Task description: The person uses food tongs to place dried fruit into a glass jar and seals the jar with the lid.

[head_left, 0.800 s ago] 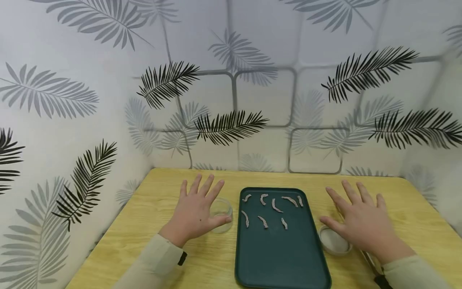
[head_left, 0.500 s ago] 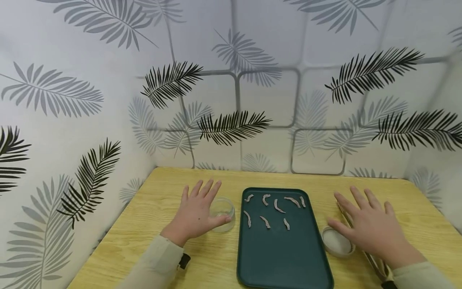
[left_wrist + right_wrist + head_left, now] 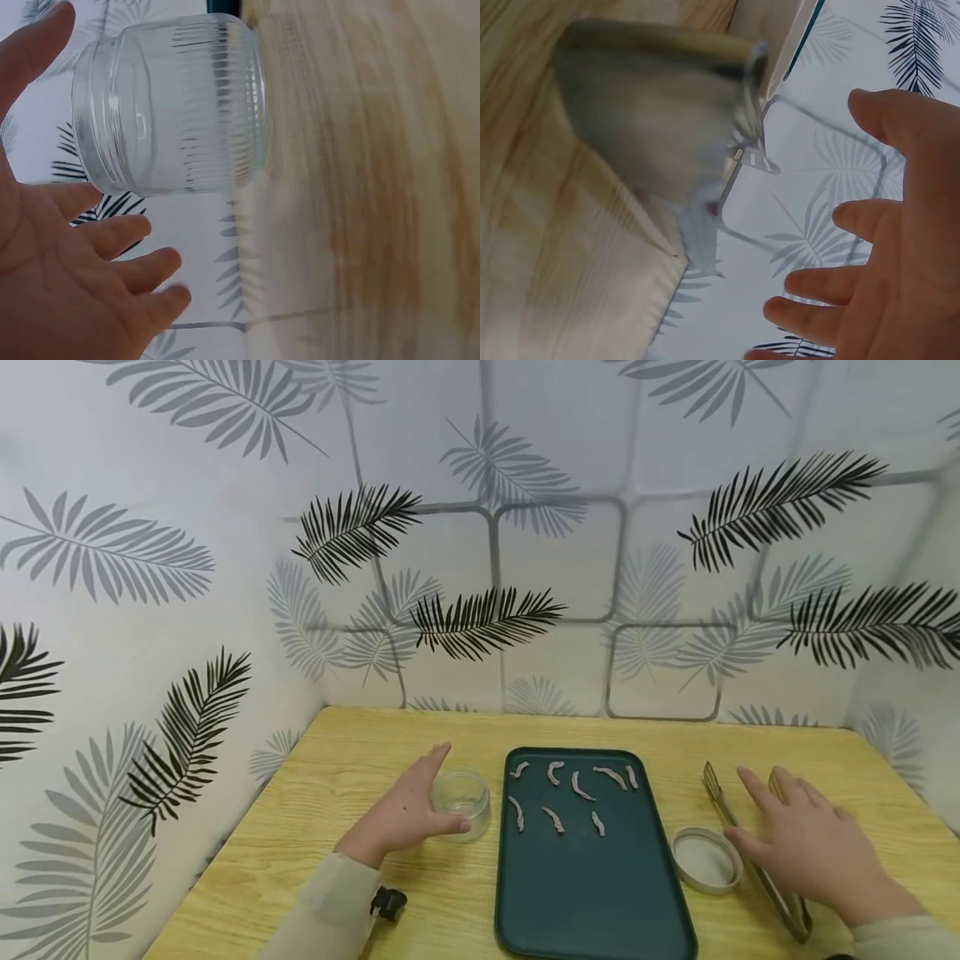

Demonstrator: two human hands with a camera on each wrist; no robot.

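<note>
Item: small clear ribbed glass jar (image 3: pixel 462 803), standing upright and lidless on the pale wooden table (image 3: pixel 360 752), just left of the dark green rectangular tray (image 3: pixel 592 893).
Left hand (image 3: pixel 408 810): lying against the jar's left side, thumb reaching round its near face; fingers spread and nearly straight in the wrist view, so it is cupping rather than gripping.
Right hand (image 3: pixel 813 847): hovering flat with fingers splayed wide over the long metal tongs (image 3: pixel 750 856), holding nothing; whether it is touching them cannot be told.
Round metal jar lid (image 3: pixel 705 860): lying flat between tray and tongs.
Eight small grey curved pieces (image 3: pixel 553 772): lying scattered on the tray's far half.
Step, as judged: both hands are reaching for jar and tongs.
Next move is calling for: the left hand closing firmly round the jar, and the right closing on the tongs' handles.
</note>
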